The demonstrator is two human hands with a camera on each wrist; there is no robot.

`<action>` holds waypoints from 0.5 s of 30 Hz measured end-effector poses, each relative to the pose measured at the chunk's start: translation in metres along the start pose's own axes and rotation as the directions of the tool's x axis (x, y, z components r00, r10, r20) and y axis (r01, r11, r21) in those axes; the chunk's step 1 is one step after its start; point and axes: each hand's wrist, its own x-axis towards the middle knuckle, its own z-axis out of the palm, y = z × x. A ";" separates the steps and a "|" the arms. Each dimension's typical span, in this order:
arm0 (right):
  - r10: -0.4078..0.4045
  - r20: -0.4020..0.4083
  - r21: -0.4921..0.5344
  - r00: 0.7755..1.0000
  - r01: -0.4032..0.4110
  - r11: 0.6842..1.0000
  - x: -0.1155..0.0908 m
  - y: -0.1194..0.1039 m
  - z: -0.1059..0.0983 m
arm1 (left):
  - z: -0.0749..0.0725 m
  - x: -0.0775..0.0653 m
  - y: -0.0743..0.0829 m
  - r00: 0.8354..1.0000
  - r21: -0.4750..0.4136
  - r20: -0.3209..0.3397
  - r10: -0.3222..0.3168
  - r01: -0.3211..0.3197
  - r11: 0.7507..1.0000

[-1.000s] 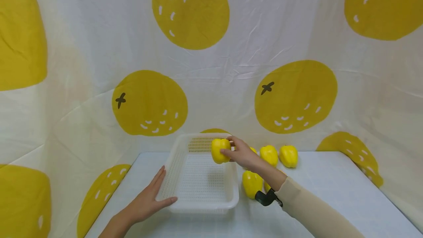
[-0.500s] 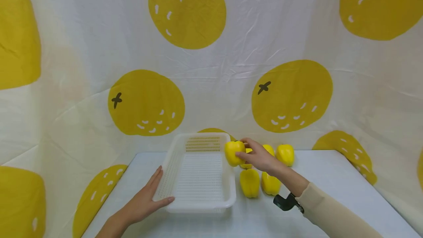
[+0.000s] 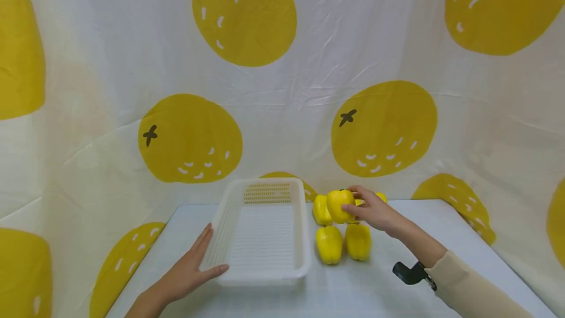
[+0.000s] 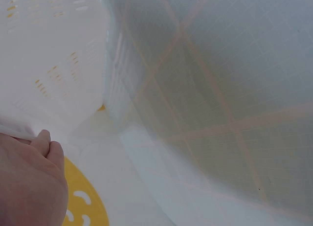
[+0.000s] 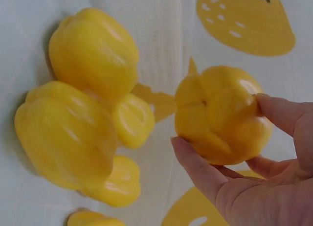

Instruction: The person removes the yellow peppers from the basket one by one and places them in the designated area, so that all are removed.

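Note:
A yellow bell pepper point(image 3: 340, 206) is held between the thumb and fingers of the right hand point(image 3: 371, 208), raised above the other peppers. In the right wrist view, the held pepper point(image 5: 222, 116) shows its lobed end. Below and beside it are several more yellow bell peppers point(image 3: 328, 244), right of a white plastic basket point(image 3: 260, 277); some are partly hidden behind the held pepper and hand. The left hand point(image 3: 185, 271) holds the basket's near-left corner, thumb on the front rim and fingers along the left side. Inside, the basket's slotted floor is bare.
A pale table point(image 3: 393, 283) carries the basket and peppers. Behind it hangs a white curtain point(image 3: 282, 126) printed with large yellow fruit. On the right wrist sits a black camera mount point(image 3: 410, 274).
The right hand has carried the held pepper rightward from over the basket to above the other peppers. The left hand stays at the basket's corner. The head view has shifted slightly.

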 end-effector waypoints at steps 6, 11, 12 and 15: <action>0.012 -0.027 -0.026 1.000 -0.013 1.000 -0.014 0.018 -0.022 | 0.000 -0.001 0.000 1.000 -0.006 -0.006 0.013 -0.013 1.000; 0.026 -0.041 -0.048 0.999 -0.028 0.998 -0.019 0.031 -0.034 | -0.001 -0.002 0.000 1.000 -0.003 -0.010 0.017 -0.017 1.000; 0.030 -0.044 -0.052 0.999 -0.032 0.998 -0.020 0.033 -0.035 | -0.002 -0.002 0.000 1.000 -0.007 -0.007 0.015 -0.015 1.000; 0.045 -0.051 -0.062 0.998 -0.048 0.997 -0.025 0.040 -0.040 | -0.001 -0.001 0.000 1.000 -0.019 0.004 0.006 -0.006 1.000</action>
